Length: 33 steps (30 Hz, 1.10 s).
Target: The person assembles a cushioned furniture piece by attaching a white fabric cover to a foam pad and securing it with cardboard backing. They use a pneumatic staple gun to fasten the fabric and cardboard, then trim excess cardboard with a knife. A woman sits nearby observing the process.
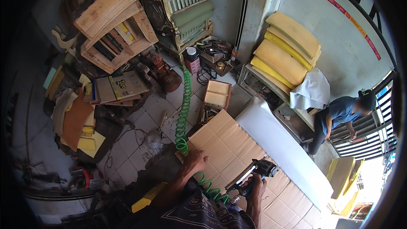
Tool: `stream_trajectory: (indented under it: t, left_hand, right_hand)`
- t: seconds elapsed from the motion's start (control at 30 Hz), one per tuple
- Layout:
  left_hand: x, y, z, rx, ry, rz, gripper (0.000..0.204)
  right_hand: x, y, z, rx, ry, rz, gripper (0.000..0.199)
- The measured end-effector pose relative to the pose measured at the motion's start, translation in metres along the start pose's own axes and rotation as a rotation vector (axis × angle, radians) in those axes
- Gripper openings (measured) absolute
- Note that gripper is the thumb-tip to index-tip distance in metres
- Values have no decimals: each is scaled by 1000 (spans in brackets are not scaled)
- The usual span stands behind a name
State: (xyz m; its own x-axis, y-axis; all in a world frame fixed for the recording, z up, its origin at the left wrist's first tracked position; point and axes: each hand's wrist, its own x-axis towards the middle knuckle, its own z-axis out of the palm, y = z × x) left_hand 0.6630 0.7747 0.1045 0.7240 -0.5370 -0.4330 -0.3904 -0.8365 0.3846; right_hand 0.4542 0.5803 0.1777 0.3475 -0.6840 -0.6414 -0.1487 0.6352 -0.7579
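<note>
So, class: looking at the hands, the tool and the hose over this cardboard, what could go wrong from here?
1. The left hand presses the cardboard sheet close to the air stapler held in the right hand; a slip might catch the fingers.
2. The green coiled hose trails across the floor and under the forearms; it could snag and jerk the tool.

I count two hands of mine: my left hand [195, 160] lies flat on one cardboard sheet [237, 152], and my right hand [250, 185] grips one pneumatic stapler [258, 170]. One green coiled air hose [184, 110] runs up from it. Beside the cardboard lies one long white panel [280, 144]. Against the wall I count five yellow foam cushions [284, 48] in one stack. One open wooden box [215, 97] sits on the floor. One other person [339, 114] bends by the gate.
</note>
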Motion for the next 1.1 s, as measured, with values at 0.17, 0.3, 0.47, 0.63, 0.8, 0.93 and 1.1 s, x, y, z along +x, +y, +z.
stream_trajectory:
  t: [0.17, 0.3, 0.47, 0.63, 0.8, 0.93, 1.1]
  left_hand:
    - [52, -56, -34, -159, 23, -4, 34]
    - [96, -100, -69, -112, -219, 158, 37]
    - [147, -128, -117, 117, -350, 533, 43]
    - [186, -102, -150, 266, -516, 671, 41]
    - [175, -26, -162, 317, -419, 898, 44]
    - [138, 19, -159, 249, -431, 1006, 44]
    - [103, 20, -159, 31, -196, 1205, 42]
  right_hand:
    - [11, 8, 50, 168, 163, 4, 23]
    - [10, 18, 112, 361, 298, -12, 18]
    - [-41, 48, 182, 456, 287, -89, 24]
    - [-89, 65, 208, 165, 524, -14, 28]
    - [-100, 75, 196, 509, 643, -140, 25]
    - [-79, 82, 175, 1017, 547, -188, 20]
    - [-9, 44, 126, 1430, 403, -548, 16]
